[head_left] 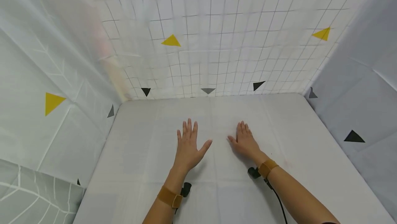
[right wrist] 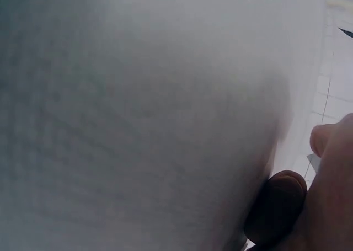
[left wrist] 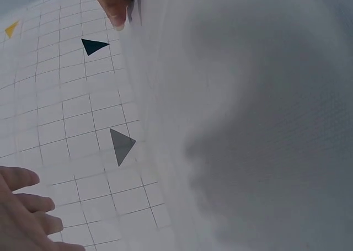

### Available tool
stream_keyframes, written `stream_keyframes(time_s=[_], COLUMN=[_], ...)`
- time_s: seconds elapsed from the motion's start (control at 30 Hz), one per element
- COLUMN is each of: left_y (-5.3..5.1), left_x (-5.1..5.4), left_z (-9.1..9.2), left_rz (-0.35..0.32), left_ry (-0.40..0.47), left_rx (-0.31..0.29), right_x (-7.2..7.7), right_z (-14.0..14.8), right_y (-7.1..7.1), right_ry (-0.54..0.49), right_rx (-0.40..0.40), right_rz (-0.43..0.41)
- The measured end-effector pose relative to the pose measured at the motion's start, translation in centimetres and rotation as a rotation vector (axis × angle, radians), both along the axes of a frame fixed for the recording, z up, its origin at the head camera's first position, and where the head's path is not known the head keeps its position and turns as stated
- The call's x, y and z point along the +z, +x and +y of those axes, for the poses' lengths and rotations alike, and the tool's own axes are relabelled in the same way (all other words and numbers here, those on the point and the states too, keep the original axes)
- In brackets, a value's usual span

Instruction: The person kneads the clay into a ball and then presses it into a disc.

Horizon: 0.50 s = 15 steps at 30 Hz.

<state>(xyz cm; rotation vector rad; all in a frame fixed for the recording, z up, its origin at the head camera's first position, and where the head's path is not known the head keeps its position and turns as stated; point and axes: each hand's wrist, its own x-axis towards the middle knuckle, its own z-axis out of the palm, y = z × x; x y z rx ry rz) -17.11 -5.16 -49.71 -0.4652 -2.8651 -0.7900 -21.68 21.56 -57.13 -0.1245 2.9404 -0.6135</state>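
Observation:
My left hand (head_left: 187, 150) is over the white table, its fingers straight and spread and the thumb out to the right. Nothing is in it. In the left wrist view the fingers of this hand (left wrist: 27, 215) show at the lower left, with a soft shadow on the cloth. To the right, my right hand (head_left: 245, 143) lies low at the table, palm down, fingers straight and close together, thumb apart. It holds nothing. The right wrist view catches only part of this hand (right wrist: 333, 190) at the right edge.
A white cloth covers the table (head_left: 211, 196). Behind it rises a gridded sheet (head_left: 217, 51) with yellow and dark triangles. Plain sheets hang left (head_left: 74, 134) and right (head_left: 356, 89). Each wrist wears a brown strap (head_left: 170, 196) with a small black camera (head_left: 254, 173); a cable trails from the right one.

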Motion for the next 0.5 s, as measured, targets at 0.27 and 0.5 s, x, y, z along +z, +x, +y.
stream_keyframes(time_s=[0.27, 0.5], left_y=[0.03, -0.10], left_x=[-0.40, -0.49], left_z=[0.06, 0.24], left_rz=[-0.013, -0.019], left_ry=[-0.023, -0.019], left_rx=[-0.008, -0.011], right_x=[-0.61, -1.05], right_z=[-0.25, -0.40], right_y=[0.08, -0.22], right_ry=[0.032, 0.040], right_rx=[-0.005, -0.006], right_rz=[0.018, 0.033])
